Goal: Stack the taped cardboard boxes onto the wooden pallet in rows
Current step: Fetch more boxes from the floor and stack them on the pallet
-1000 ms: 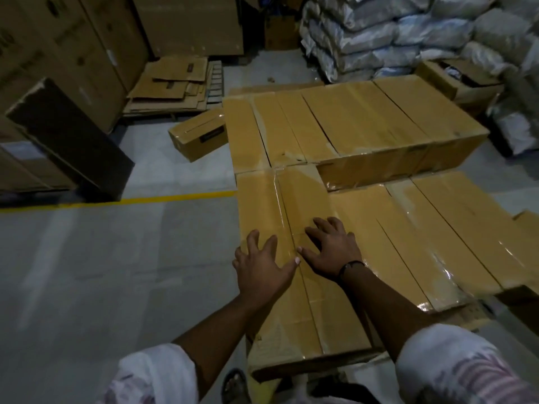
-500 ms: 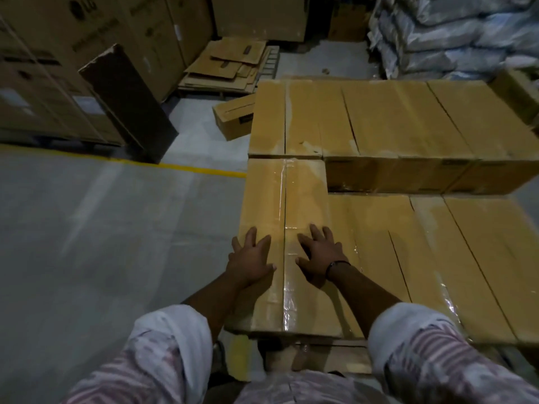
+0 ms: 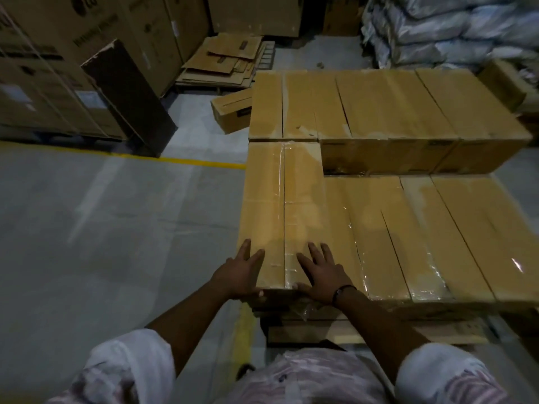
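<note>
Down close to us, our two white sleeves [image 3: 128,365] reach out and both hands lie on one long taped box [image 3: 280,205]. Our left hand [image 3: 242,272] sits at the near left corner of the box, fingers straight and a bit apart, with the thumb down at the near edge. Our right hand [image 3: 320,272] lies flat on top of the box, fingers spread wide, and it has a dark band [image 3: 339,291] on the wrist. Neither hand grabs anything; they just press on the cardboard. Under the near edge we see the boards of the wooden pallet [image 3: 320,333]. The box we touch sits at the left end of the stack, on top of the low row. Just to its right, the low row of taped boxes [image 3: 437,234] lies side by side, shiny with tape. The far end of our box meets the back row of boxes [image 3: 393,106], which stands as high as our box. A yellow line [image 3: 186,162] runs across the gray floor [image 3: 102,228] on the left. Past it, a small box [image 3: 230,112] lies tilted on the floor beside the back row. A dark board [image 3: 128,91] leans against big cartons [image 3: 58,68]. Farther back we see a pile of flat cardboard [image 3: 230,59] and a heap of pale sacks [image 3: 452,30].
</note>
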Motion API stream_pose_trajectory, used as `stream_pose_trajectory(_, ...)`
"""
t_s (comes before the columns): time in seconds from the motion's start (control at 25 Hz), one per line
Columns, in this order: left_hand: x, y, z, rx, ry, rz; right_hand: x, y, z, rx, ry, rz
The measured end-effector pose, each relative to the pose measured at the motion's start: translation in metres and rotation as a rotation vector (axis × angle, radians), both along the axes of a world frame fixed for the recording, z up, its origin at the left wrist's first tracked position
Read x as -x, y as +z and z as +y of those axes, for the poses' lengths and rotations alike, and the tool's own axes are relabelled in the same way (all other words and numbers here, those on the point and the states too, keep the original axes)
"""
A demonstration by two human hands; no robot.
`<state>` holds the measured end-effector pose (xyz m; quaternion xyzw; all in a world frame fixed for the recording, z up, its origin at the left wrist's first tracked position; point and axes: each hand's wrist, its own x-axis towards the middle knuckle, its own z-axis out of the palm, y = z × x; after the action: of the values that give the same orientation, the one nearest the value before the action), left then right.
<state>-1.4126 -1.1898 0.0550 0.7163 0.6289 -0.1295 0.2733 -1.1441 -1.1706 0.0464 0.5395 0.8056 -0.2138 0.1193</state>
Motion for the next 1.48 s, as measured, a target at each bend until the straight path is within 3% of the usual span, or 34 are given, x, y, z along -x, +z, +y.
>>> stream_pose_trajectory(0.68, 0.000, 0.006, -0.012, -0.269, -0.016, -0.053, -0.010, 0.014, -0.014, -0.147, -0.025, 0.001)
stream_pose_trajectory(1.48, -0.001, -0.006, -0.016, -0.241, 0.042, -0.080, -0.002, 0.010, -0.017, -0.094, -0.073, 0.001)
